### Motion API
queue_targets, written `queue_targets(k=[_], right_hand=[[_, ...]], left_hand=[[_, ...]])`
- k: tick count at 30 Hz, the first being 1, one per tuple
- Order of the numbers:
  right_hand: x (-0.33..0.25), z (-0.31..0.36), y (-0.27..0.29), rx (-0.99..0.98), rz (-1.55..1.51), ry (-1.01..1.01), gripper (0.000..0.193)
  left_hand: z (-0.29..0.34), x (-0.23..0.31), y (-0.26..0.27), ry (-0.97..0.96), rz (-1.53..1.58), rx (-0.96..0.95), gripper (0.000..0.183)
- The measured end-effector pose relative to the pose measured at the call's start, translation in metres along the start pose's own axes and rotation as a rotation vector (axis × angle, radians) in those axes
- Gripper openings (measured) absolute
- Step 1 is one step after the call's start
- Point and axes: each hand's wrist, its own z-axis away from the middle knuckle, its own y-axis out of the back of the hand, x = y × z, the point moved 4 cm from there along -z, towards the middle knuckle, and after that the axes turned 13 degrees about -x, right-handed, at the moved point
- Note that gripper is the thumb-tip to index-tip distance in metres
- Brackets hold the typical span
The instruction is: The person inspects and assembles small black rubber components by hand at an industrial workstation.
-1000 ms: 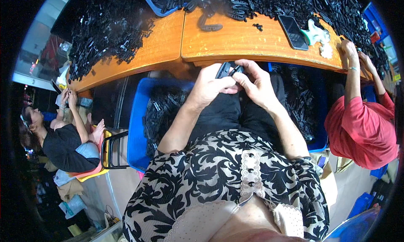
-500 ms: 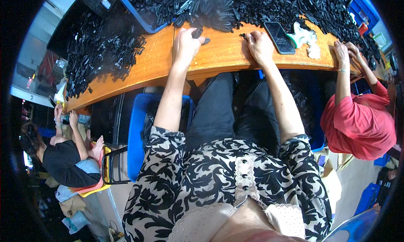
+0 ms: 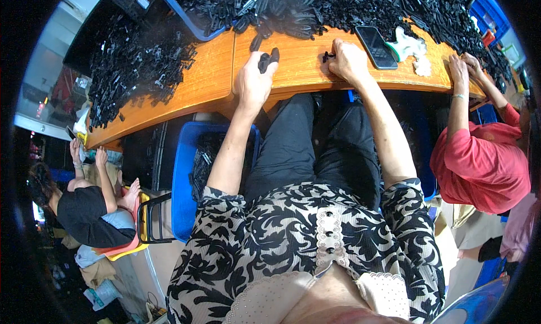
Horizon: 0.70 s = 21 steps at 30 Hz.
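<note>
My left hand [image 3: 253, 83] is closed above the wooden table, near its front edge. Dark, elongated black plastic pieces [image 3: 269, 60] stick up from its thumb and fingers. My right hand [image 3: 349, 62] is also closed, farther right over the table. Its fingertips pinch a small black plastic part [image 3: 328, 56], whose exact form is too small to tell. Just right of that hand lies a dark-screened phone [image 3: 376, 48].
A large heap of black plastic parts [image 3: 287, 11] spreads along the back of the wooden table [image 3: 214, 62]; another heap [image 3: 141, 65] lies left. A white glove [image 3: 407, 47] rests beside the phone. Blue bins [image 3: 181, 183] flank my legs. Co-workers sit left [image 3: 90, 217] and right [image 3: 479, 166].
My left hand has drawn back toward me and turned, so more of the black pieces in it show. My right hand has shifted slightly. Pink clothing has appeared at the far right.
</note>
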Motion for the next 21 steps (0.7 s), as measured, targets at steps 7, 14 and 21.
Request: queue_targets(k=[7, 14, 21], right_hand=[[0.013, 0.009, 0.001, 0.137, -0.001, 0.044, 0.017], [-0.025, 0.063, 0.014, 0.279, -0.508, 0.196, 0.011], [-0.092, 0.14, 0.04, 0.631, -0.56, 0.554, 0.019]], left_hand=[[0.035, 0.0, -0.019, 0.218, 1.385, -0.266, 0.025], [0.063, 0.012, -0.03, 0.2, 1.883, -0.406, 0.035], [0.077, 0.036, -0.03, 0.12, 1.712, -0.378, 0.023]])
